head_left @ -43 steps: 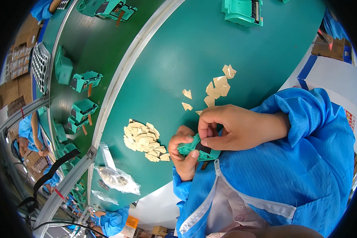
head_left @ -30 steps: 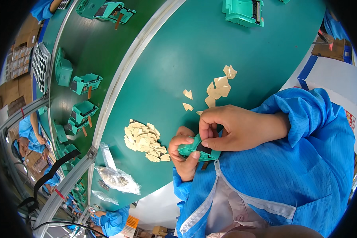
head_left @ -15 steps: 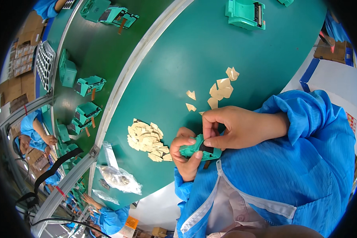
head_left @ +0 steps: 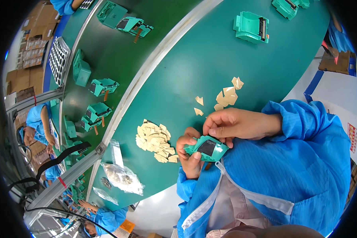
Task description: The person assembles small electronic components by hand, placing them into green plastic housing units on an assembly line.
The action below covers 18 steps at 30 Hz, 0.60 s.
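My left hand is closed round a small green plastic housing, held just in front of my jacket. A black label lies on the housing's upward face, with a pale shiny patch beside it. Over the housing's far edge, my right hand has thumb and forefinger pinched together; whatever they hold is too small to make out. A brown strip shows below the housing. Left of my hands lies a heap of beige paper pieces; several more beige pieces are scattered beyond my right hand.
Farther off stand a green housing and another. A clear plastic bag lies at the near left. Past a metal rail, more housings sit on a green belt. Co-workers sit along the left.
My right hand has lifted from the label's face to the housing's far edge, uncovering the label and the shiny patch. The whole view has shifted slightly.
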{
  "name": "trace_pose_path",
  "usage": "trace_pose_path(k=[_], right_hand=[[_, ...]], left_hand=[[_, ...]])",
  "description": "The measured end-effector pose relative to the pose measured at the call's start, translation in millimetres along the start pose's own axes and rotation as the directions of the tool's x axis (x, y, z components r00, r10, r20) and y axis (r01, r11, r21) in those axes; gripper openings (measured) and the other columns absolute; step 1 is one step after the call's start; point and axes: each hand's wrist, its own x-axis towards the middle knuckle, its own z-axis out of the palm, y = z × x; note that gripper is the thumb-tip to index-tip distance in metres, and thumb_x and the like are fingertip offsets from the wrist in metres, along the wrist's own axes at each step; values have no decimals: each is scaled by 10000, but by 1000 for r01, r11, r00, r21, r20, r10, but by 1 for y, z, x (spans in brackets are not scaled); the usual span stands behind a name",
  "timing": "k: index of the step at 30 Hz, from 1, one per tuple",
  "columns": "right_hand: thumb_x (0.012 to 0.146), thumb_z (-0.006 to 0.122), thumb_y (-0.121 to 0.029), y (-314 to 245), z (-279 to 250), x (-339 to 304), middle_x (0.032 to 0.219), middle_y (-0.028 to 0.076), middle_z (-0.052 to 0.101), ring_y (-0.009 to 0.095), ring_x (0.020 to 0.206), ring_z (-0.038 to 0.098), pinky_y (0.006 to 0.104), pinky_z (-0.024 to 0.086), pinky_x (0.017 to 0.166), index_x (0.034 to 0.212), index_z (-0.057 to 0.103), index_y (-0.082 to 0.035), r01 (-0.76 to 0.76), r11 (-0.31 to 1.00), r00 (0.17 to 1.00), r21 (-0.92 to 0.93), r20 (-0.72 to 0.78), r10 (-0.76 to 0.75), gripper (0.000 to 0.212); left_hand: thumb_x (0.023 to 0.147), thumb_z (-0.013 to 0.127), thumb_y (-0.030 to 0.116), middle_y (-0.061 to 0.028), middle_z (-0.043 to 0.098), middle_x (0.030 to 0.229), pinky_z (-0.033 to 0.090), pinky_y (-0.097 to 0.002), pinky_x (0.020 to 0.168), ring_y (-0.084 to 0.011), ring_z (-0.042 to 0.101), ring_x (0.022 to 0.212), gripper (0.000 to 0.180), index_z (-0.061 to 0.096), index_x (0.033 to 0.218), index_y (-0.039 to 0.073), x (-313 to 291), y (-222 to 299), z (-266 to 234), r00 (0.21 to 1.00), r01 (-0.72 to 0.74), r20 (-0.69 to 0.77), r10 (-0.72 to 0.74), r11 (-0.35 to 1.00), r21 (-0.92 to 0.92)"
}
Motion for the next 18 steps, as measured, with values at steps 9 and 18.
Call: trace_pose_path(k=[9,18], right_hand=[[1002,556,-430,9,8,10,729,29,500,98,677,465,294,380,586,854,600,-23,298,819,946,-490,37,-321,436],[974,579,-254,2,9,11,924,167,538,349,863,560,429,449,741,973,568,-5,373,411,821,-831,90,-564,250]], left_hand=[[808,734,238,-121,477,1046,473,-314,832,-195,515,943,377,566,1106,80,7,12,6,998,-30,60,29,999,12],[884,677,71,-131,461,1327,398,-380,1042,-259,478,1242,333,637,1212,26,15,22,29,976,-217,101,195,782,585]])
